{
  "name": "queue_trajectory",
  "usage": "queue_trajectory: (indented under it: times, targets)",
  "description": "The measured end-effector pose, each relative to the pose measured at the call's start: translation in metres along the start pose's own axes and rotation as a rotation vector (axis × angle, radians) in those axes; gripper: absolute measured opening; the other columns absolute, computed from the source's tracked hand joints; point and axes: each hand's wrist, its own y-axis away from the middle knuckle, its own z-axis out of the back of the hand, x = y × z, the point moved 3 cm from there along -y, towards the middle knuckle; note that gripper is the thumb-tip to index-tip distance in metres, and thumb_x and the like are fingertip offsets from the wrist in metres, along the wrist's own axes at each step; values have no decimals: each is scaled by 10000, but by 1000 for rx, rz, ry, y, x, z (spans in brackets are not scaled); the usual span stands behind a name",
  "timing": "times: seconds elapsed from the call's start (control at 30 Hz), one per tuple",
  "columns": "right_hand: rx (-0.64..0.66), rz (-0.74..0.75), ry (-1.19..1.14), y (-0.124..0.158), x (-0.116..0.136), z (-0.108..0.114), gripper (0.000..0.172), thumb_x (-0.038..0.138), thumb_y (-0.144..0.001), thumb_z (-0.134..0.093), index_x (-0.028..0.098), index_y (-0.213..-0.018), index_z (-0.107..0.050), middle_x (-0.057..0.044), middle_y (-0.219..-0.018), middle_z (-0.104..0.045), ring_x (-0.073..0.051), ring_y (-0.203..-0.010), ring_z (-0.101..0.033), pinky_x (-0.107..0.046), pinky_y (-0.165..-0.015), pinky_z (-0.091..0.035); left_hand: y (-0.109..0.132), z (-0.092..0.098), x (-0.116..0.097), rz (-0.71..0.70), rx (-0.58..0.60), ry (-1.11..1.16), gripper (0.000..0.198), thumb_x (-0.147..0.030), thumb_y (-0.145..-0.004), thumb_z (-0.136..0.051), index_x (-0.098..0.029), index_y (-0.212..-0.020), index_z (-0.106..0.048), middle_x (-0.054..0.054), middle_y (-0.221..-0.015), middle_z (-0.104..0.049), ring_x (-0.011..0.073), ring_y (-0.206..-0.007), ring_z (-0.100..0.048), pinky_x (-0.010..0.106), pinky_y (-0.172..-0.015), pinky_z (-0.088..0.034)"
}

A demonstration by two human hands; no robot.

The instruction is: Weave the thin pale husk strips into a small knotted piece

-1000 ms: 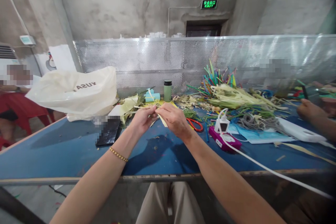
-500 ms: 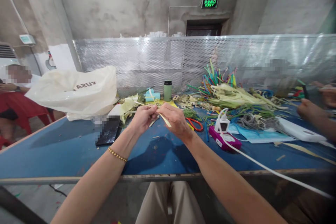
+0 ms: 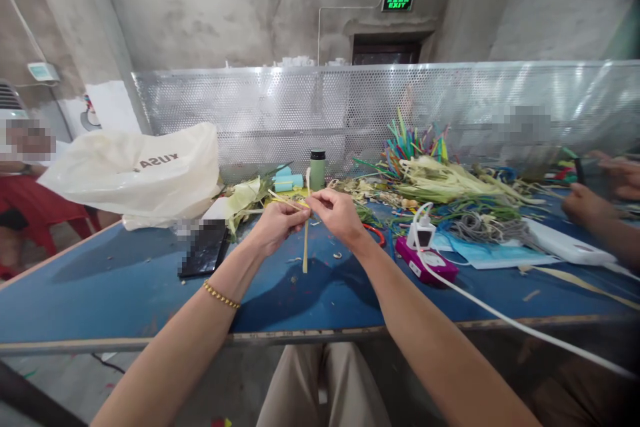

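My left hand (image 3: 277, 223) and my right hand (image 3: 338, 212) meet above the blue table (image 3: 125, 293), both pinched on thin pale leaf strips (image 3: 305, 243). One strip hangs straight down from my fingers to near the table top. Another thin strip sticks out to the upper left from my left hand. A gold bracelet (image 3: 221, 295) sits on my left wrist.
A black phone (image 3: 203, 248) and a white plastic bag (image 3: 135, 173) lie to the left. A green bottle (image 3: 317, 170), red scissors (image 3: 374, 231), a magenta power strip (image 3: 425, 260) with white cable, and a heap of coloured strips (image 3: 445, 180) lie behind and right. Another person's hands (image 3: 595, 200) are at far right.
The pale strip that slanted between my hands now hangs straight down. Both hands have risen slightly and stay pinched together.
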Motion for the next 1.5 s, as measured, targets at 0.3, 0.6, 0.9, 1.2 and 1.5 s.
queue_trajectory:
  times: [0.3,0.6,0.9,1.2,1.5]
  targets:
    - [20,-132,-133,3,-3,-8,197,294,-792,-562,167,-641,-554,17,-570,-528,-106,-555,-444,-234,-544,-347,4,-7,-2,59,47,-1,149,-181,-607,-751,-87,-582,-640,4,-559,-544,50,-473,-419,219,-468,-266]
    - [-128,-192,-237,5,-2,-10,216,318,-774,-566,182,-613,-517,26,-546,-471,-108,-534,-422,-230,-516,-353,5,-11,-4,55,23,28,147,-196,-617,-742,-95,-588,-639,-10,-513,-514,52,-477,-411,213,-477,-268]
    - [179,-342,-172,6,-18,-15,320,418,-863,-496,162,-700,-599,-46,-622,-635,-151,-545,-594,-260,-539,-457,-2,4,5,42,-29,55,208,-251,-645,-765,-71,-669,-664,7,-560,-536,43,-454,-396,214,-446,-248]
    - [199,-232,-69,6,-12,-14,92,203,-757,-540,158,-682,-566,5,-619,-584,-105,-567,-512,-217,-555,-414,-4,7,6,76,-24,110,208,-188,-604,-788,-60,-706,-660,41,-609,-591,72,-510,-492,206,-497,-354]
    - [151,-185,-150,6,1,-12,88,236,-743,-524,170,-684,-522,29,-607,-534,-96,-550,-462,-217,-538,-373,-2,2,2,36,32,202,253,-234,-597,-806,-95,-660,-604,-32,-497,-465,37,-438,-352,196,-436,-247]
